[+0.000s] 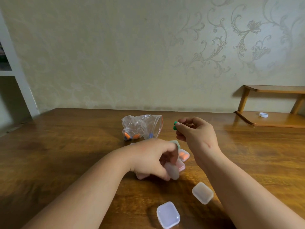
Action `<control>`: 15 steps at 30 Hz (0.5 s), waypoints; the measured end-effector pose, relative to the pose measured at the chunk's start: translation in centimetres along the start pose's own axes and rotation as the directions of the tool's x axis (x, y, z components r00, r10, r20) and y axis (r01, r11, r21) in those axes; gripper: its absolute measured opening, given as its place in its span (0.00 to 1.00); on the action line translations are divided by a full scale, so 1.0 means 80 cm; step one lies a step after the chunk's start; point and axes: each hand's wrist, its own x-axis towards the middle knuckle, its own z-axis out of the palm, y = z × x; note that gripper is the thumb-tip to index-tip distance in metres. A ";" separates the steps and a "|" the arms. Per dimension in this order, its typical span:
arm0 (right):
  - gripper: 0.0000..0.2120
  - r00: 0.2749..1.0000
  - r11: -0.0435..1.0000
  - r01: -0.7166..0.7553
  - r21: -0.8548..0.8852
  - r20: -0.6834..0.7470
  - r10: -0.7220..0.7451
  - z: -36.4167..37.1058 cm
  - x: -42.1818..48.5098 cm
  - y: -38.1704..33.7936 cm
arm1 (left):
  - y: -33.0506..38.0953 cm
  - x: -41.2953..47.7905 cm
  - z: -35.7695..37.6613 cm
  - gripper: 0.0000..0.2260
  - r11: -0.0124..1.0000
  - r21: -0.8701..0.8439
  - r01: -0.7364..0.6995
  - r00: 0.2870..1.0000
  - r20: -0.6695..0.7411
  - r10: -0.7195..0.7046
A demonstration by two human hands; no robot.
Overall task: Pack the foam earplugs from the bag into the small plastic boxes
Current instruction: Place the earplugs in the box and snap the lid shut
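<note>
Right hand (196, 131) mid-frame, raised off the bench (66, 146). Its fingers (179, 125) pinch two green plugs (175, 125); only the plug ends stick out left of the fingertips, the rest is hidden.

Left hand (150, 158) at centre, curled down over a clear box (172, 171). Fingers closed round it; whether the box is open or shut can't be told, the hand covers most of it and the box is blurred. A pink box (181, 166) peeks out just right of it, and a pale green one (175, 142) behind the knuckles, both mostly hidden.

Box with orange plugs (184, 154) sits between the two wrists, partly covered by the left hand.

Bag (142, 127) above centre, on the bench, crumpled; orange and blue plugs show through at the bottom, count unclear.

Two closed clear boxes in the lower middle: one (202, 193) just beside the right forearm, one (168, 214) near the bottom edge.

Wooden shelf (272, 120) at the right edge, cut off, with a white cap (263, 115) on it.
</note>
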 end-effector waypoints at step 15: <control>0.07 0.989 0.983 0.058 -0.175 0.144 -0.032 0.003 -0.012 -0.007 | -0.044 0.003 -0.012 0.20 0.855 -0.448 -0.261 0.800 -0.596 -0.068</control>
